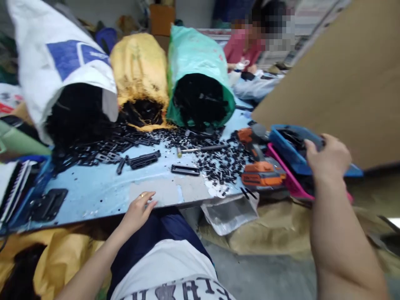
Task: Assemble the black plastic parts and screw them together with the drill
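Note:
My left hand (142, 208) rests at the front edge of the blue table with its fingers loosely stretched out and nothing in them. My right hand (329, 158) reaches over a blue plastic basket (301, 166) that holds black parts. Its thumb and fingers curl around something dark, which is blurred. Between the hands, a black rectangular plastic part (185, 169) lies by itself on the table. Behind it lies a hammer (200, 148). An orange and black cordless drill (261, 173) sits left of the baskets. Black long parts (143, 160) lie at centre left.
A white sack (37, 54), a yellow sack (139, 62) and a green sack (200, 50) spill black parts. Small pins (218, 162) are scattered across the table. A pink basket (289, 179) sits under the blue one. Cardboard (350, 83) stands at right. A person (243, 46) sits beyond.

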{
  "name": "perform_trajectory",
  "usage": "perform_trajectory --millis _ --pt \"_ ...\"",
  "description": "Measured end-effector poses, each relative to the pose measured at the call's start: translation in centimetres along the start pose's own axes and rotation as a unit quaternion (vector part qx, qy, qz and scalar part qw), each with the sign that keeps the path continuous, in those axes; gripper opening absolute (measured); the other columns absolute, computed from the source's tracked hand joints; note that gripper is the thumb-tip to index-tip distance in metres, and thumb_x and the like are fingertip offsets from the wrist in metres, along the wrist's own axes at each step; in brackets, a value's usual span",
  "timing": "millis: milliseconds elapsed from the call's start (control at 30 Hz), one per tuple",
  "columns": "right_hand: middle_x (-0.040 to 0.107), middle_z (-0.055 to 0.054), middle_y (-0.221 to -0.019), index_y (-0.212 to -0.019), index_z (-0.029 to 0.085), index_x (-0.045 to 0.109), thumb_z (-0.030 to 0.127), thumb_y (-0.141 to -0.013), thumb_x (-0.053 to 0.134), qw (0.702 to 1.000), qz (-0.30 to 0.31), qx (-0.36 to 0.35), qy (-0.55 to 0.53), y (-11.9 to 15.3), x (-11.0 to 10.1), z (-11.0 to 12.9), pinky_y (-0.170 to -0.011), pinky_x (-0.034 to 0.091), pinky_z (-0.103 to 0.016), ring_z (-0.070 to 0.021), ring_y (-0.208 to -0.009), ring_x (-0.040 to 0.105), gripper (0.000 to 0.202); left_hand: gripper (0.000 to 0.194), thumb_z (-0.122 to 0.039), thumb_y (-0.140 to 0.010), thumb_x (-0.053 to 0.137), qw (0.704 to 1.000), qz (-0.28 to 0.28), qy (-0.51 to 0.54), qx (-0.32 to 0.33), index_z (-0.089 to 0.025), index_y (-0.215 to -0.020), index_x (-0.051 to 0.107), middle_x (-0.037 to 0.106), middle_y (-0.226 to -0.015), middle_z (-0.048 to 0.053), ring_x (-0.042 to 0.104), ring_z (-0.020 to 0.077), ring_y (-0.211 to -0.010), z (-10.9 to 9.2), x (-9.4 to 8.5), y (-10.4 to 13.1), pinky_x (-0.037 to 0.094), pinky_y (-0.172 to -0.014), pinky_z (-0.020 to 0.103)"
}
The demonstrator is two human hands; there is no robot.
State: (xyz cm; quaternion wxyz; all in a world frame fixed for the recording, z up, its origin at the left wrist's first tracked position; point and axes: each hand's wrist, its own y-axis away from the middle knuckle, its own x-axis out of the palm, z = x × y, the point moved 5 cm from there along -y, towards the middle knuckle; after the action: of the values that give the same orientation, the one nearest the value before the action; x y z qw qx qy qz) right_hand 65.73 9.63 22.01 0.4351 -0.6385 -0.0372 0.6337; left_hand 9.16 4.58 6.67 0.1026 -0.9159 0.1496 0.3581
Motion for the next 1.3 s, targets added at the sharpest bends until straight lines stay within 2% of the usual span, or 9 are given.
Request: perform_trajectory --millis 133,300,400,667,767,867,1067,1200,1300 --pt "0.066 -0.023 -0.095 -0.104 0.006 0.065 0.048 -0.088 0.046 0.963 -0.051 -0.227 -0.136 6.2 1.4 9.4 -0.079 0.045 -0.038 -0.0261 -0.092 0.062 0.050 0.033 -0.036 -0.088 0.044 0.997 -0.057 -0.035 -0.034 -0.019 -0.111 0.061 0.063 -0.109 0.011 0.062 0.0200 -0.091 1.8 -2.2 -0.2 0.049 -0.084 0.036" --pt "0.066 -0.013 -0.101 -0.109 0.017 0.062 0.039 -0.090 0.045 0.837 0.140 -0.467 -0.249 18.3 3.6 23.7 -0.083 0.048 -0.036 -0.0234 -0.093 0.060 0.034 0.034 -0.034 -0.087 0.045 0.972 -0.152 -0.134 -0.115 -0.016 -0.111 0.060 0.062 -0.109 0.012 0.062 0.0205 -0.087 5.7 -6.6 -1.6 0.048 -0.082 0.034" --pt "0.062 -0.014 -0.110 -0.117 0.015 0.058 0.040 -0.088 0.048 0.801 0.236 -0.514 -0.197 22.5 6.4 27.8 -0.082 0.047 -0.039 -0.0271 -0.099 0.057 0.040 0.037 -0.033 -0.086 0.046 0.936 -0.201 -0.225 -0.183 -0.010 -0.113 0.058 0.060 -0.107 0.016 0.058 0.0257 -0.097 8.3 -8.8 -3.5 0.044 -0.087 0.036" --pt "0.063 -0.016 -0.108 -0.122 0.013 0.055 0.040 -0.088 0.048 0.822 0.330 -0.399 -0.237 23.7 9.9 27.8 -0.085 0.045 -0.042 -0.0269 -0.100 0.058 0.043 0.020 -0.028 -0.081 0.051 0.896 -0.288 -0.248 -0.231 -0.011 -0.090 0.060 0.060 -0.099 0.017 0.051 0.0299 -0.102 10.5 -9.5 -6.6 0.041 -0.087 0.040" --pt "0.064 -0.011 -0.103 -0.122 0.017 0.054 0.046 -0.087 0.046 0.785 0.397 -0.281 -0.383 24.0 10.1 28.1 -0.078 0.050 -0.038 -0.0211 -0.086 0.063 0.046 0.019 -0.030 -0.081 0.054 0.888 -0.407 -0.148 -0.155 -0.015 -0.091 0.054 0.059 -0.105 0.013 0.052 0.0242 -0.104 8.4 -10.4 -5.0 0.039 -0.091 0.036" --pt "0.063 -0.008 -0.097 -0.129 0.017 0.046 0.044 -0.089 0.043 0.732 0.425 -0.209 -0.490 25.0 9.8 29.8 -0.071 0.052 -0.034 -0.0171 -0.077 0.062 0.049 0.020 -0.036 -0.083 0.053 0.906 -0.406 -0.028 -0.112 -0.018 -0.090 0.050 0.059 -0.091 0.006 0.057 0.0161 -0.085 6.1 -9.6 -3.7 0.043 -0.077 0.027" --pt "0.054 -0.015 -0.114 -0.128 0.016 0.050 0.032 -0.083 0.056 0.819 0.288 -0.385 -0.314 28.5 6.3 32.4 -0.086 0.044 -0.043 -0.0271 -0.103 0.050 0.048 0.022 -0.040 -0.089 0.043 0.947 -0.264 0.139 -0.117 -0.019 -0.081 0.045 0.048 -0.063 -0.004 0.047 0.0089 -0.056 3.8 -5.4 -3.1 0.039 -0.058 0.020" --pt "0.053 -0.016 -0.121 -0.129 0.015 0.049 0.040 -0.088 0.049 0.778 0.312 -0.500 -0.216 31.3 5.1 31.6 -0.090 0.041 -0.042 -0.0275 -0.107 0.048 0.048 0.022 -0.041 -0.087 0.046 0.935 -0.244 0.218 -0.138 -0.019 -0.085 0.046 0.048 -0.062 -0.006 0.045 0.0063 -0.048 4.6 -3.8 -2.3 0.038 -0.051 0.019" --pt "0.054 -0.014 -0.123 -0.129 0.018 0.050 0.041 -0.090 0.045 0.757 0.340 -0.495 -0.257 31.4 5.2 31.8 -0.100 0.033 -0.046 -0.0275 -0.115 0.046 0.046 0.032 -0.041 -0.084 0.052 0.926 -0.239 0.258 -0.138 -0.019 -0.106 0.049 0.054 -0.077 -0.002 0.047 0.0040 -0.045 4.3 -2.6 -2.0 0.038 -0.045 0.018"
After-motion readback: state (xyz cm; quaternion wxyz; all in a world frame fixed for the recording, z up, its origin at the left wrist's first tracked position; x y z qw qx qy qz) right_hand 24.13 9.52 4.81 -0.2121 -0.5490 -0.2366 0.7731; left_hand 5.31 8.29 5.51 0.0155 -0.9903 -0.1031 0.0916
